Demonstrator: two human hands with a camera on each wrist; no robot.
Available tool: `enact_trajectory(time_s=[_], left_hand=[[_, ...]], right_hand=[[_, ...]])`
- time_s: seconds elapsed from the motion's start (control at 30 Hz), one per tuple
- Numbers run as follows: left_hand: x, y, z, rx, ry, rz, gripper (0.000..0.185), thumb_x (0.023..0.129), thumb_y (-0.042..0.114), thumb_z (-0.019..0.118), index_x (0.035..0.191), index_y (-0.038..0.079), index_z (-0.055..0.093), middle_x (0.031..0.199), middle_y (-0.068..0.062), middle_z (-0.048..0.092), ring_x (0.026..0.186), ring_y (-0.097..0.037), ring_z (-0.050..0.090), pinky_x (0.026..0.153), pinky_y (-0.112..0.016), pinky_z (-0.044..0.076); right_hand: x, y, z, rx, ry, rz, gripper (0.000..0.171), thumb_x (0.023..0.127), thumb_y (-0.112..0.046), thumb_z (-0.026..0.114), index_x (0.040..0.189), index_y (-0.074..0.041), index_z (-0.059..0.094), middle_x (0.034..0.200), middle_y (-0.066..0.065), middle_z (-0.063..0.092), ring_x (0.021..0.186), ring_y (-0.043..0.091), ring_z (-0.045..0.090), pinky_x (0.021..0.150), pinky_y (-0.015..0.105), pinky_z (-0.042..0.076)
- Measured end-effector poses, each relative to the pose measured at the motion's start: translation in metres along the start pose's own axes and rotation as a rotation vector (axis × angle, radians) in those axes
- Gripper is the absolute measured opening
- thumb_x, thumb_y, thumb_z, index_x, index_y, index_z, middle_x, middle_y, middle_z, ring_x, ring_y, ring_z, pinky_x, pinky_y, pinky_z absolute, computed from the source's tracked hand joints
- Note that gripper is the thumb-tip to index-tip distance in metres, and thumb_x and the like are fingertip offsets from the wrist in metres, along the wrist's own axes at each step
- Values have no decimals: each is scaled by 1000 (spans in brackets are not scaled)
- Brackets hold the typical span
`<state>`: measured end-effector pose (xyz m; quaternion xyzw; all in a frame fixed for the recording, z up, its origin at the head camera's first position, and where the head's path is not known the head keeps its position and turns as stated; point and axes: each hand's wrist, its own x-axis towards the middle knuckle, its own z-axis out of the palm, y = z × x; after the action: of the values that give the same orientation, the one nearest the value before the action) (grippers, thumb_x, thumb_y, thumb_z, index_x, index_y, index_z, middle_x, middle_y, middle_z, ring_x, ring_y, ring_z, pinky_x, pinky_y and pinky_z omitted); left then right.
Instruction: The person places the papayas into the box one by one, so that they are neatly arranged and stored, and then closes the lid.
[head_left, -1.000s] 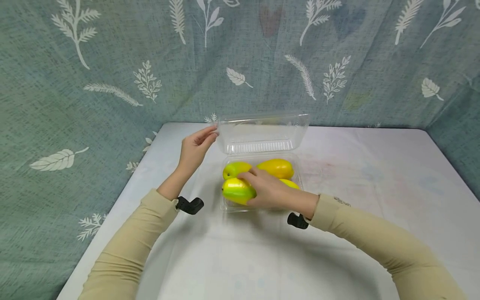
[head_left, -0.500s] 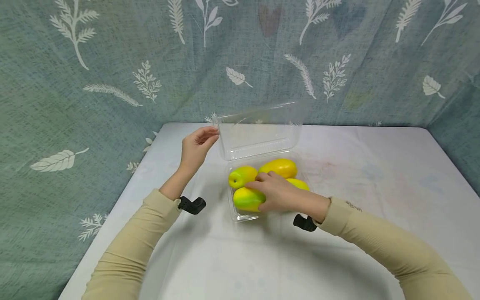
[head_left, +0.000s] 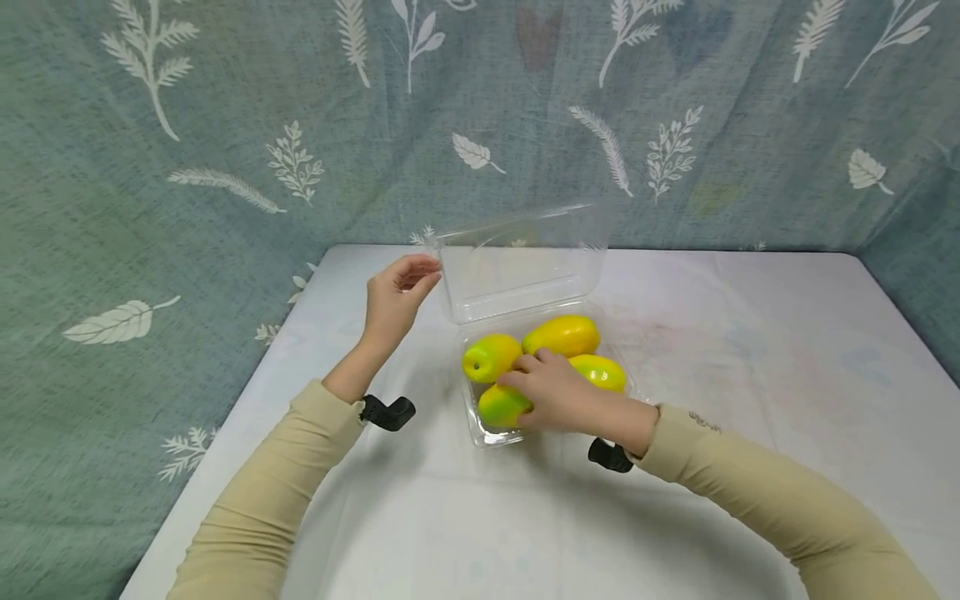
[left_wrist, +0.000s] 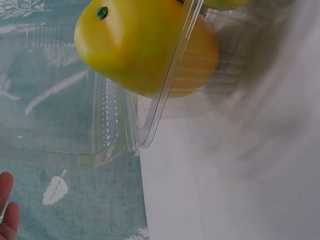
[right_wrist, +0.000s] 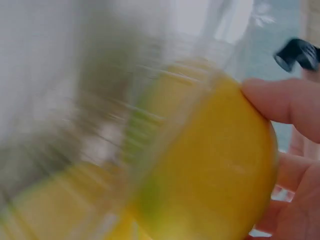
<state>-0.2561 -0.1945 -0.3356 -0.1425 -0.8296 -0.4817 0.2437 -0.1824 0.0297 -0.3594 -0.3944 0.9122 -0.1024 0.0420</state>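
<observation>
**Hands at an open clear box of yellow-green fruit**

A clear plastic box (head_left: 480, 429) sits on a white counter (head_left: 675, 500), its hinged lid (head_left: 521, 267) standing open behind it. Inside lie four yellow-green fruits. The right hand (head_left: 558, 392) curls over the fruit nearest the person (head_left: 498, 406), fingers wrapped round it. The left hand (head_left: 393, 296) is just left of the lid, fingers loosely bent beside its edge; whether they touch it cannot be told. A leaf-patterned teal cloth (head_left: 225, 167) hangs behind the box
</observation>
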Motion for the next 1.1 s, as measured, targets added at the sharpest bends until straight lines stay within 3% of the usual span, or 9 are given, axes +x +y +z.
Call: enact_trajectory(time_s=[0.2, 0.5, 0.63, 0.67, 0.7, 0.83, 0.9, 0.93, 1.1], left_hand=[[-2, 1, -2, 18, 4, 22, 17, 75, 17, 61, 90, 10, 62, 85, -1, 63, 75, -7, 57, 64, -20, 44], [-6, 2, -1, 36, 11, 21, 16, 75, 15, 61, 89, 7, 62, 85, -6, 63, 73, -11, 58, 63, -21, 44], [-11, 1, 0, 10, 4, 34, 17, 75, 21, 61, 87, 9, 63, 84, -5, 63, 72, -13, 57, 65, -25, 44], [-12, 0, 0, 2, 1, 38, 17, 75, 22, 60, 87, 10, 63, 84, -4, 63, 72, -13, 57, 65, -26, 45], [-10, -13, 2, -42, 1, 58, 18, 75, 25, 60, 88, 12, 63, 85, -1, 63, 72, -10, 57, 66, -25, 45], [-12, -15, 1, -51, -2, 81, 17, 75, 25, 61, 87, 14, 64, 85, 0, 63, 72, -11, 57, 66, -26, 45], [-12, -12, 0, -30, 1, 90, 16, 75, 22, 61, 87, 13, 64, 85, -1, 63, 71, -10, 57, 65, -24, 46], [-15, 2, -2, 19, 1, 83, 14, 75, 18, 61, 86, 10, 64, 84, -4, 63, 71, -13, 57, 64, -24, 46], [-22, 27, -5, 58, -14, 102, 12, 74, 6, 61, 85, 2, 63, 85, -9, 63, 72, -16, 57, 65, -22, 45]], right_hand=[[2, 4, -4, 148, 0, 46, 42, 66, -22, 65, 106, -13, 55, 109, 3, 50, 95, 22, 42, 81, 29, 33], [2, 4, 2, 131, -29, 49, 48, 68, -28, 66, 111, -14, 52, 114, 4, 47, 97, 22, 41, 81, 28, 35], [-2, 9, -6, 213, -47, 74, 52, 71, -33, 63, 116, -13, 48, 117, 3, 45, 105, 22, 39, 88, 31, 32], [-3, 12, -9, 247, -41, 89, 52, 72, -34, 62, 117, -12, 47, 118, 4, 45, 107, 22, 38, 90, 33, 32], [-4, 16, -13, 272, -23, 96, 51, 73, -34, 61, 117, -11, 47, 117, 5, 46, 109, 23, 37, 91, 35, 31], [-2, 32, -29, 317, 68, 133, 44, 76, -27, 59, 115, -8, 49, 116, 7, 47, 110, 24, 38, 91, 39, 31], [1, 38, -36, 311, 86, 130, 40, 77, -23, 58, 114, -8, 49, 115, 7, 48, 108, 23, 40, 90, 38, 33], [3, 40, -39, 311, 80, 132, 40, 78, -22, 58, 114, -8, 49, 115, 7, 48, 108, 22, 40, 90, 37, 33], [5, 50, -55, 357, 55, 151, 41, 78, -21, 57, 116, -9, 47, 117, 7, 47, 107, 24, 41, 88, 37, 35]])
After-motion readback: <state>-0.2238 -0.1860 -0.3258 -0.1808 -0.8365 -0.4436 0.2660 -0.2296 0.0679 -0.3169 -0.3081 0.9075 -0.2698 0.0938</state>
